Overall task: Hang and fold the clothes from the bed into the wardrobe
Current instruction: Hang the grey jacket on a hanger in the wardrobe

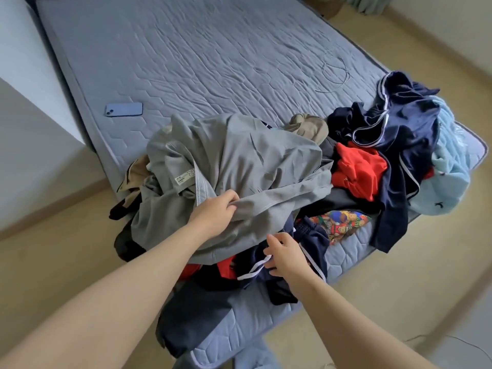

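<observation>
A heap of clothes lies at the near end of the blue quilted bed [186, 62]. On top is a large grey garment [245, 161] with a label at its collar. My left hand [215, 211] grips a fold of that grey cloth near its lower edge. My right hand [285, 255] rests on a navy garment with a white drawstring [253, 267], fingers curled at the cord. Further right lie a red garment [359, 169], a navy garment with white piping [399, 123], a pale blue one [450, 169] and a colourful patterned piece [338, 222]. The wardrobe is out of view.
A blue phone [123, 109] lies on the bed's left side. A thin cable [334, 70] is coiled on the mattress at the right. Beige floor [399, 275] surrounds the bed, and a white wall [26, 115] runs along the left.
</observation>
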